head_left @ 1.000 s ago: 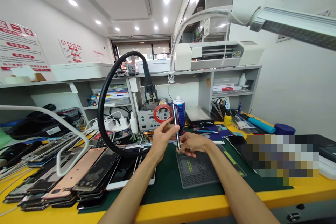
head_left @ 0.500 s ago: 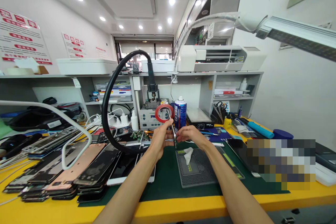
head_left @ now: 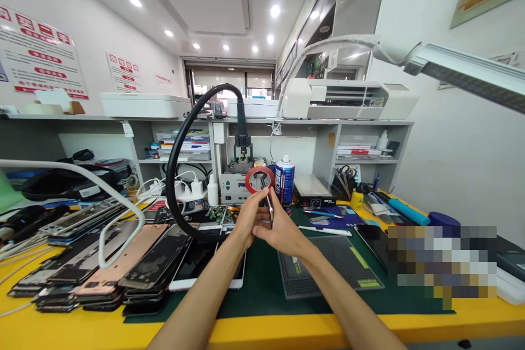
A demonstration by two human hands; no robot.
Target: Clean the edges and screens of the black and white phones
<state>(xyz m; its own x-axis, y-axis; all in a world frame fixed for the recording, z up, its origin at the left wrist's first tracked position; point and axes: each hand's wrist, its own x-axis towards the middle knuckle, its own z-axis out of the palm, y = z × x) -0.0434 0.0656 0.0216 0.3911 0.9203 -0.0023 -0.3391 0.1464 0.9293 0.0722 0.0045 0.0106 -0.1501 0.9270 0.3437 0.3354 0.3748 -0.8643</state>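
One thin, dark, silver-edged slab (head_left: 269, 211) is grasped just below frame centre between the fingers of the bare left hand (head_left: 248, 219) and bare right hand (head_left: 282, 228); behind it, a red ring-shaped roll (head_left: 249, 179) is seen beside a blue-and-white cylindrical can (head_left: 285, 178)

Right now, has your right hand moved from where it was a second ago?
Yes, the right hand has moved left against the blue spray can, toward the left hand.

Phone-repair workshop.
Stacked phone parts (head_left: 150, 262) cover the left part of the yellow tabletop (head_left: 283, 329); a control unit (head_left: 232, 187) and black hose (head_left: 172, 175) stand near its rear edge; printed posters (head_left: 43, 54) hang behind.
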